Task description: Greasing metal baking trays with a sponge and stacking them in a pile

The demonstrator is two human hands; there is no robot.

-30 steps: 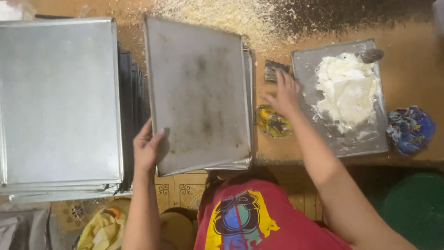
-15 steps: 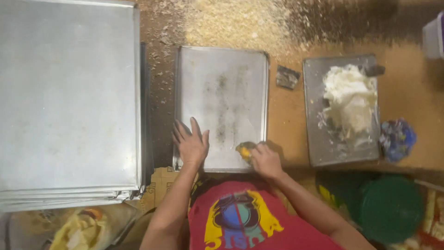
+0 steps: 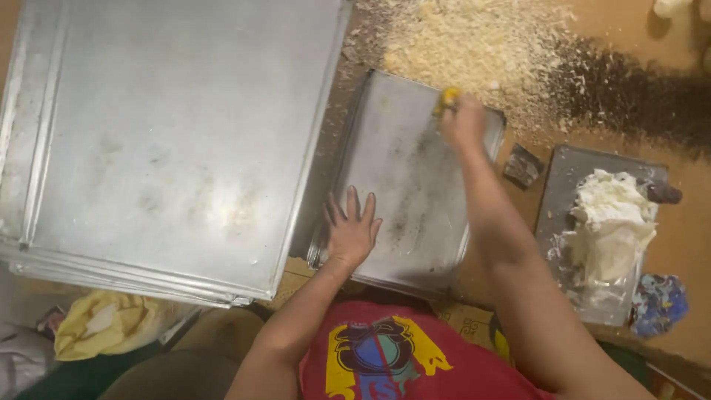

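A metal baking tray [image 3: 415,222] with dark smears lies in front of me. My left hand [image 3: 351,229] rests flat on its near left corner, fingers spread. At the tray's far edge my right hand [image 3: 464,118] is closed on a yellow cloth [image 3: 447,97] pressed onto the metal. My right forearm crosses the tray's right side.
A tall stack of large metal trays [image 3: 170,148] fills the left. A smaller tray [image 3: 563,170] holding white fat [image 3: 609,226] sits at right, with a dark scraper [image 3: 522,164] beside it. Pale crumbs [image 3: 474,44] and dark crumbs cover the far surface. A yellow rag [image 3: 104,322] lies lower left.
My right hand took the yellow cloth from beside the tray, then slid it from the tray's near edge to its far edge. My left hand stayed flat on the tray.
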